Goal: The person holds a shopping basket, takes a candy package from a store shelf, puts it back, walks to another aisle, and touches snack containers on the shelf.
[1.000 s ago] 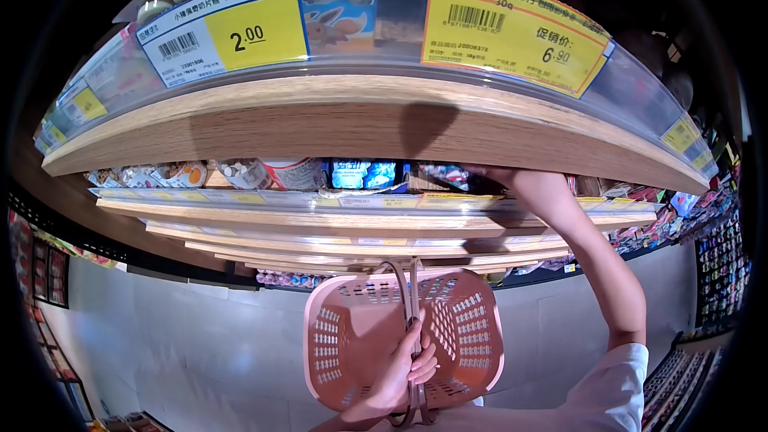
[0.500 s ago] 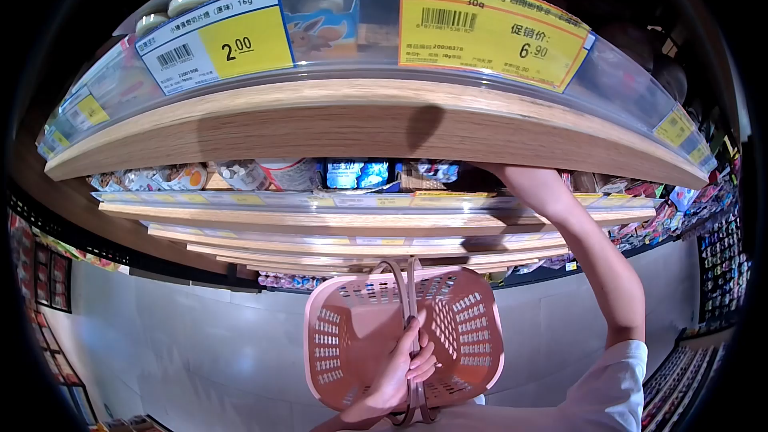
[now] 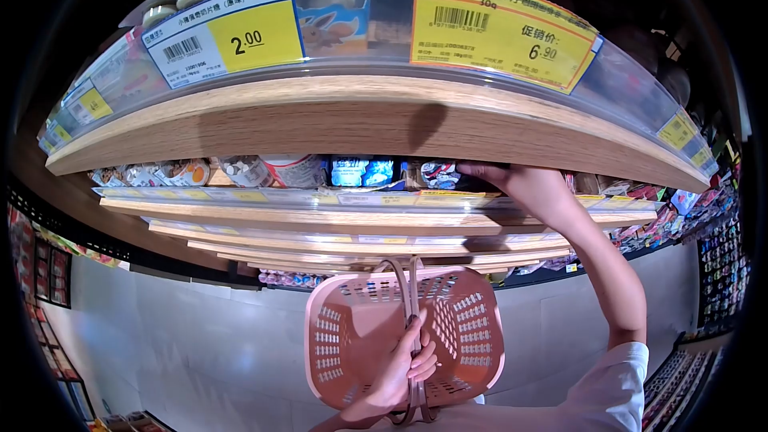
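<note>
My left hand (image 3: 404,360) is closed around the two upright handles (image 3: 409,292) of a pink plastic shopping basket (image 3: 324,384). The basket hangs low in front of me, with no goods visible inside it. My right hand (image 3: 532,190) reaches in under the top shelf board, to the second shelf. Its thumb points left and lies at the right edge of a dark packet with blue, white and red print (image 3: 440,175). The other fingers are mostly hidden, so I cannot see whether they grip anything. Blue-and-white packets (image 3: 362,172) stand just left of that packet.
The thick wooden top shelf (image 3: 320,124) overhangs my right hand. Along its front run yellow price tags (image 3: 504,30). Clear jars (image 3: 244,171) and snack packs (image 3: 184,173) fill the second shelf's left side. More wooden shelves (image 3: 360,246) lie below, above a grey floor (image 3: 216,344).
My right hand has drawn slightly out from under the top shelf, so its thumb and back now show. The dark packet shows more clearly. My left hand and the basket stay put.
</note>
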`<move>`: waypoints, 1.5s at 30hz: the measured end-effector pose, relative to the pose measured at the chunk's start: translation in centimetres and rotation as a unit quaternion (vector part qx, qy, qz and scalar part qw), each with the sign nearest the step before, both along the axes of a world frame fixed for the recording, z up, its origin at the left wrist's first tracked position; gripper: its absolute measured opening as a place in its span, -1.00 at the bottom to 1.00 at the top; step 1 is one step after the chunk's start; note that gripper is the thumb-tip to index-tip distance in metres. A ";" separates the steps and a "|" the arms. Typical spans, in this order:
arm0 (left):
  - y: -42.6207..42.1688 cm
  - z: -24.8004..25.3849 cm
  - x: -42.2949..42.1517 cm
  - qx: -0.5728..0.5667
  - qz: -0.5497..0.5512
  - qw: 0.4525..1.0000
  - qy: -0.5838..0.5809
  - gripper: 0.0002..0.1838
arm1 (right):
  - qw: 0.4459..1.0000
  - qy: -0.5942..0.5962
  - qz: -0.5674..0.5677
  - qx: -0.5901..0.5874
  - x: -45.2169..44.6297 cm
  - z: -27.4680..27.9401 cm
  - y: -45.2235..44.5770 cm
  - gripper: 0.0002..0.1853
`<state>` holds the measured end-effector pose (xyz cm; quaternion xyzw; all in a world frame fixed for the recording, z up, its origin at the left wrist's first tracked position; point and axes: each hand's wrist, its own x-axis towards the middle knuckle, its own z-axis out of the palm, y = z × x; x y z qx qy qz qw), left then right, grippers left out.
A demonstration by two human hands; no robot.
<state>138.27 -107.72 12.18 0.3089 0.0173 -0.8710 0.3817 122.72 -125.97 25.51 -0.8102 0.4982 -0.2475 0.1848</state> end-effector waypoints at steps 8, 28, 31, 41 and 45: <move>-0.2 0.3 0.0 -0.001 -0.002 1.000 -0.019 -0.63 | 0.999 -0.036 -0.014 -0.019 0.0 0.3 0.8 -0.81; 0.0 0.5 -0.2 -0.021 0.004 0.999 -0.030 -0.64 | 0.988 0.115 0.101 -0.019 1.4 1.3 0.2 -0.60; 0.1 0.3 -0.2 -0.004 0.011 1.000 -0.025 -0.64 | 0.986 0.126 0.102 -0.045 1.4 1.6 -0.1 -0.63; 0.0 0.4 -0.1 -0.009 0.010 1.000 -0.025 -0.64 | 0.967 0.144 0.010 -0.208 1.3 -1.4 -1.7 -0.65; 0.1 0.4 -0.1 -0.007 0.018 1.000 -0.012 -0.64 | 0.977 0.083 0.019 -0.197 0.2 -1.4 -3.0 -0.60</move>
